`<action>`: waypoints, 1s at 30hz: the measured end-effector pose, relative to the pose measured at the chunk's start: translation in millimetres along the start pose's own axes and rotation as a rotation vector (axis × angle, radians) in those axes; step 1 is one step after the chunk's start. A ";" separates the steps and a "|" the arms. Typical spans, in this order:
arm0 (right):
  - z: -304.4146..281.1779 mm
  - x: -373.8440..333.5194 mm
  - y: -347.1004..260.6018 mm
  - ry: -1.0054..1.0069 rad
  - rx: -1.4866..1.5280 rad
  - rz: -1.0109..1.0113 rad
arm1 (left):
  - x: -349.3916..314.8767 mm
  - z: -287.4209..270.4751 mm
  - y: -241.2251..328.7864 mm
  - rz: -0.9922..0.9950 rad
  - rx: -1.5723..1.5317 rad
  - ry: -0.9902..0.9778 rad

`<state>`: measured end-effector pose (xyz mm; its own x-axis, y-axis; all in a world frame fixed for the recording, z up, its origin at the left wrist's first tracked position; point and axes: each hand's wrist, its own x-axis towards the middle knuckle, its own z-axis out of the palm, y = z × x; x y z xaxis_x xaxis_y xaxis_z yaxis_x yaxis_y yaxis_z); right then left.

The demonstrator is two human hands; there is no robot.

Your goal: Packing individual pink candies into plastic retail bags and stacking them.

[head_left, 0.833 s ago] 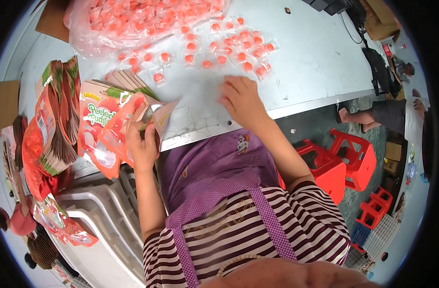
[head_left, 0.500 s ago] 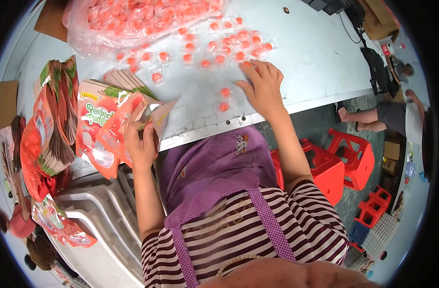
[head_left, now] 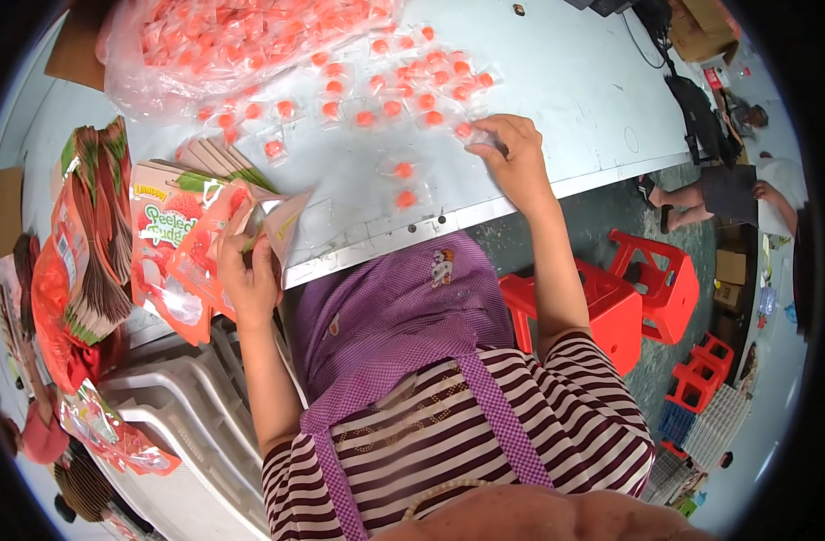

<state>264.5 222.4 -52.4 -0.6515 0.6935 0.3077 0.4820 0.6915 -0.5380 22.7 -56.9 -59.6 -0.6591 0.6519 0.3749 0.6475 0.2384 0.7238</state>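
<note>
My left hand (head_left: pixel 250 275) is closed on a printed red-and-green candy pouch (head_left: pixel 291 225), whose mouth gapes toward the table. More of these pouches (head_left: pixel 164 257) lie fanned out beside that hand. Farther right, my right hand (head_left: pixel 520 162) has thumb and fingers bent together at the clear wrapper of a red-orange candy (head_left: pixel 464 131). That candy sits just apart from a loose group of wrapped candies (head_left: pixel 426 101) on the white table (head_left: pixel 349 171). Two single wrapped candies (head_left: pixel 404 184) lie between my hands, near the table's front edge.
A big clear bag (head_left: pixel 250 41) full of candies stands at the back left. A bundle of pouches (head_left: pixel 97 234) in a red bag hangs at the left edge. White plastic crates (head_left: pixel 173 406) are below left; red stools (head_left: pixel 651 288) and another person (head_left: pixel 737 194) are at right.
My right hand has drawn slightly right and nearer, with one wrapped candy shifting away from the group. The whole view has slid a little; my left hand still holds the pouch.
</note>
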 end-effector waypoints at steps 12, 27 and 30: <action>10.1 -5.5 -4.2 0.062 -0.095 -0.126 | 0.0 1.9 -4.1 0.030 0.002 0.011; 33.5 21.3 -40.5 0.037 -0.085 -0.238 | 1.0 1.3 -2.2 0.061 0.003 0.006; 34.4 20.1 -38.8 -0.011 -0.098 -0.221 | 1.8 0.8 -1.0 0.095 0.062 -0.009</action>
<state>212.6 202.5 -52.3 -0.7532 0.5214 0.4010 0.3813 0.8429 -0.3796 21.2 -55.4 -60.1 -0.5906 0.6802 0.4342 0.7291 0.2192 0.6483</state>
